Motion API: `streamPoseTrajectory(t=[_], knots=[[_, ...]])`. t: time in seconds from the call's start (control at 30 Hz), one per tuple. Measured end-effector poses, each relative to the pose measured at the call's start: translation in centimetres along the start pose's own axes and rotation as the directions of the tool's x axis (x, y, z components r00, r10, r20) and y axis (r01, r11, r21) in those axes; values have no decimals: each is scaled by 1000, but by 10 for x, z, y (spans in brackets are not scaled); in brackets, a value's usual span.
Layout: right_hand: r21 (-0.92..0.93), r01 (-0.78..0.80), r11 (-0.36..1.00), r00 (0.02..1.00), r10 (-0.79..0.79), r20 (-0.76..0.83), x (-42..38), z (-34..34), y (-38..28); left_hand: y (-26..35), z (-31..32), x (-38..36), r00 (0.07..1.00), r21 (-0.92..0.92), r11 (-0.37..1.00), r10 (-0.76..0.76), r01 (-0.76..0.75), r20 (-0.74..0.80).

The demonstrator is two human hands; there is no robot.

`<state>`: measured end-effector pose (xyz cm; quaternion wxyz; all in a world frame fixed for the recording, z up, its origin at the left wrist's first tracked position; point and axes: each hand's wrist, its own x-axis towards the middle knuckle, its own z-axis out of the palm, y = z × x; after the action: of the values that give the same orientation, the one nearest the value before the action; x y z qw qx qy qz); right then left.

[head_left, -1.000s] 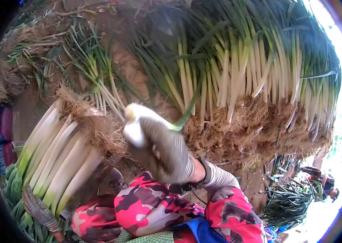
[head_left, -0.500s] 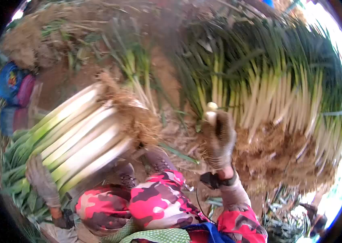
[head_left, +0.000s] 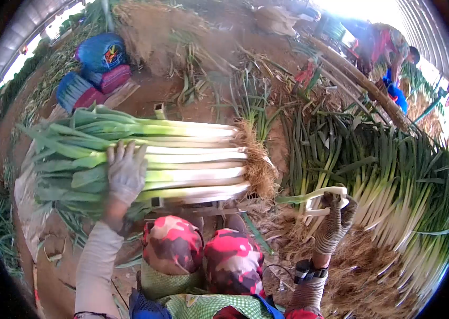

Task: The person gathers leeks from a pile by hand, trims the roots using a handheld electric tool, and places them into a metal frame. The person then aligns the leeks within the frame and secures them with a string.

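A thick row of leeks point(head_left: 198, 154) lies across a low stand in front of my knees, green leaves to the left and roots to the right. My left hand point(head_left: 126, 173), in a pale glove, rests on top of the leaves with its fingers spread. Right of the row, my right hand point(head_left: 336, 218), in a striped glove, is closed around a bent leek stalk point(head_left: 325, 192). Beyond that hand lies a large pile of leeks point(head_left: 373, 186), white stems and roots toward me.
Blue and pink bundles point(head_left: 102, 53) sit at the upper left. A long wooden pole point(head_left: 362, 82) crosses the upper right. Another person point(head_left: 389, 48) bends over behind it. Loose roots point(head_left: 352, 271) cover the ground at the lower right.
The view has levelled, and the leek row now lies sideways. My right hand has a bent leek stalk showing in its grip. The bending person has come into view.
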<state>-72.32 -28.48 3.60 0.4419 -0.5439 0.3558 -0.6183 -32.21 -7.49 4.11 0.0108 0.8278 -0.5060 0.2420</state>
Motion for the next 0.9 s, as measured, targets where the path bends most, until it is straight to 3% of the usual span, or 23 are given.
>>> streamPoseTrajectory(t=[0.03, 0.13, 0.17, 0.2, 0.23, 0.27, 0.37, 0.4, 0.43, 0.47, 0.5, 0.53, 0.6, 0.7, 0.8, 0.9], knots=[[80, -22, 997, 1000, 23, -7, -4, 6, -22, -2, 0, -1, 1000, 4, 1000, 9, -9, -13], [14, 83, 996, 995, -84, 61, -2, 0, -54, 1, -9, -1, 999, -26, 999, -20, 21, 48], [-45, 160, 986, 987, -161, -3, -5, 3, -68, -6, 22, -9, 990, 690, 711, 115, -137, 78], [-99, 234, 967, 972, -235, 4, -2, 0, -75, -13, 25, -11, 992, 641, 756, 105, -129, 76], [-107, 237, 965, 971, -236, 23, 4, -9, -79, -9, 16, -13, 998, 255, 965, 53, -60, 34], [-78, 249, 965, 968, -245, 57, 13, -12, -83, -6, 12, -13, 999, 110, 993, 30, -33, 22], [109, 217, 970, 939, -238, 247, 49, -32, -93, -6, 9, -20, 999, 63, 998, 10, -12, 32], [7, 214, 977, 936, -207, 283, 65, -46, -80, -7, 8, -23, 999, 71, 997, 4, -7, 43], [-278, 290, 916, 947, -231, 225, 68, -37, -85, -5, 7, -21, 998, 82, 997, 2, -7, 58], [-85, 150, 985, 973, -131, 192, 113, -55, -69, -6, 15, -17, 999, 50, 999, -10, 8, 35], [-704, 298, 645, 951, -260, 165, 95, -43, -86, -3, 23, -17, 999, 28, 999, -30, 30, 11], [-447, 742, 500, 657, -674, 338, 98, -35, -87, -1, 33, -13, 999, -9, 999, -50, 50, -13], [-447, 559, 698, 823, -530, 203, 85, -10, -119, 0, 47, -10, 995, -56, 995, -90, 87, -50], [-291, 819, 495, 562, -795, 229, -14, 84, -203, 3, 56, -9, 988, -6, 991, -137, 137, -71], [-127, 857, 500, 507, -771, 385, -38, 147, -207, -4, 48, -5, 985, -46, 990, -140, 136, -105], [67, 773, 631, 478, -649, 592, -95, 213, -198, -11, 35, -12, 982, -108, 987, -135, 122, -129]])
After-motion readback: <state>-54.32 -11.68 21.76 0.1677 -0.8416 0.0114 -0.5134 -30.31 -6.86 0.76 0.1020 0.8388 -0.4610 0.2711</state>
